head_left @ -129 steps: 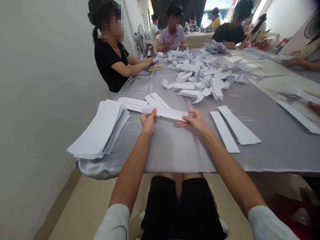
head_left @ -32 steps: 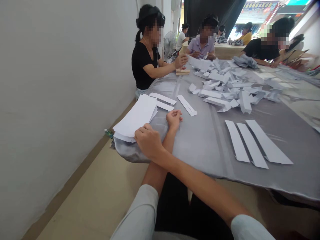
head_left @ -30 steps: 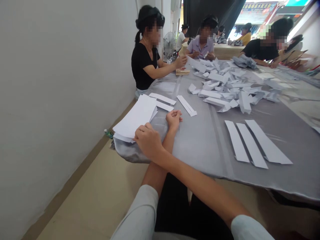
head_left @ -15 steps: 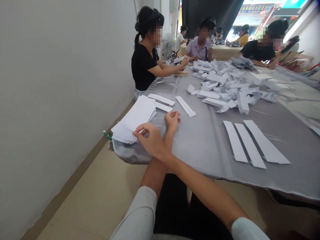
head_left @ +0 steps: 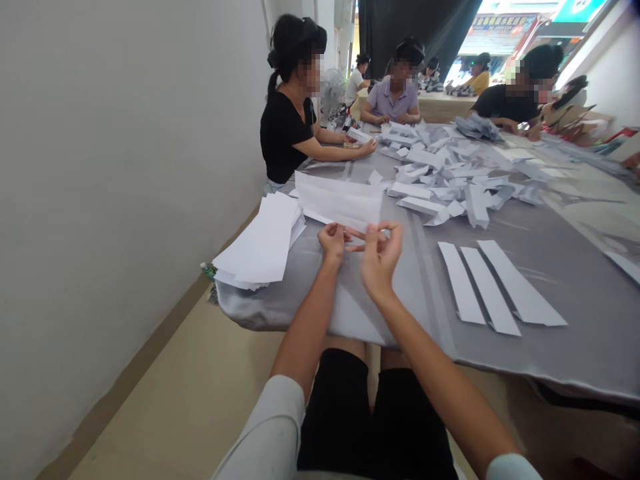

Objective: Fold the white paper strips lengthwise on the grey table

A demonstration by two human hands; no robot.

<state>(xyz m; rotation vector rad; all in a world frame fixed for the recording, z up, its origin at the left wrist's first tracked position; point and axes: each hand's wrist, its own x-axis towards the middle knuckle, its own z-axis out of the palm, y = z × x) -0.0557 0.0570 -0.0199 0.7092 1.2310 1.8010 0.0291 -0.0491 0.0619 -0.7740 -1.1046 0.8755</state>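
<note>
A paper-folding workshop in a narrow, shop-like room. Ahead of the left grip [head_left: 331, 241] and right grip [head_left: 381, 253] runs a long desk [head_left: 550, 353] under grey satin cloth, heaped with folded white paper strips [head_left: 430, 173]. Seated workers [head_left: 287, 133] line it. A plain white wall [head_left: 125, 200] stands left of the grips; farther ahead are a standing fan [head_left: 333, 90], a second desk [head_left: 445, 105], and street signage [head_left: 497, 24] through the open front.

We can make out no readable words: the lettering on the distant shop signboard [head_left: 497, 25] is too small and blurred.
</note>
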